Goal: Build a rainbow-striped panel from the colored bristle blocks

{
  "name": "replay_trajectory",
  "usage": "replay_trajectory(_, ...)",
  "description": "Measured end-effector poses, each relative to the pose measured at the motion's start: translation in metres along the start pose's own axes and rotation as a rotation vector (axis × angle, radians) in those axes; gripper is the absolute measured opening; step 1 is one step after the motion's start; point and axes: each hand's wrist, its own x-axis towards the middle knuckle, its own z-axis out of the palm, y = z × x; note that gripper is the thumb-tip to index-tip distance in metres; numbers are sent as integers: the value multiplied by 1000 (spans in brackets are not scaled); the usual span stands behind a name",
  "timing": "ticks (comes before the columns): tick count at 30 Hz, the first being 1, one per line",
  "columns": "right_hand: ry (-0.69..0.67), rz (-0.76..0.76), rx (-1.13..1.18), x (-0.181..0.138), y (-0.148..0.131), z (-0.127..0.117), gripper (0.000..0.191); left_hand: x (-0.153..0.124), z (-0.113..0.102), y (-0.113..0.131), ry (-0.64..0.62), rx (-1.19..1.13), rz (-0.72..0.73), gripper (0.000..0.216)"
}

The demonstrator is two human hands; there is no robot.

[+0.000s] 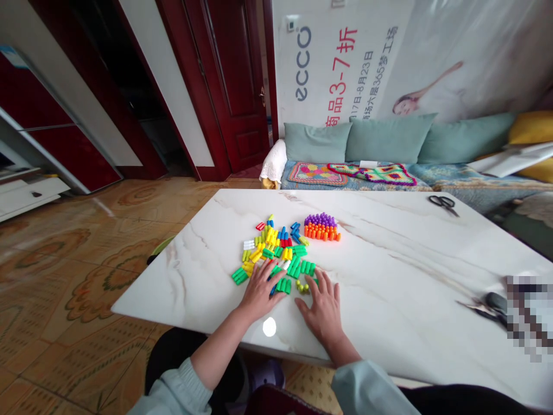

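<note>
Both hands, left [259, 291] and right [323, 308], lie spread flat, seemingly touching smooth bullet-shaped plastic pegs [276, 248] on glossy marble table [389, 276].

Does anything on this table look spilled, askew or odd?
Nothing damaged: small coloured plastic pegs lie in a loose jumble on the white marble table, beside a tidy purple-and-orange peg block. The left hand and right hand lie open at the jumble's near edge.

Left hand [260, 291] and right hand [322, 308] palm-down, side by side, fingers loosely spread, seemingly flat.
</note>
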Motion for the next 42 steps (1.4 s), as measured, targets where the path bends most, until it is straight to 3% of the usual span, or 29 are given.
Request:
replay_trajectory(8,24,-114,192,2,4,8,26,12,14,-19,159,21,-65,57)
replay_trajectory(14,22,-105,457,16,-11,11,46,10,19,-19,160,27,-77,61)
replay_trajectory(17,50,-118,521,38,-12,10,38,10,20,-19,181,8,-110,63)
replay_trajectory(20,200,-55,480,72,-2,17,26,10,21,-19,190,3,-135,61)
replay_trajectory(23,265,41,347,105,11,29,32,10,22,-19,189,6,-139,61)
replay_trajectory(27,141,153,205,134,21,44,40,10,23,-20,190,25,-135,62)
replay_trajectory(32,-5,164,446,142,21,54,53,10,24,-23,185,55,-119,62)
replay_trajectory(37,-1,126,253,144,15,49,44,11,20,-20,154,52,-136,63)
replay_trajectory(42,-64,209,145,151,7,40,35,11,17,-18,177,47,-127,59)
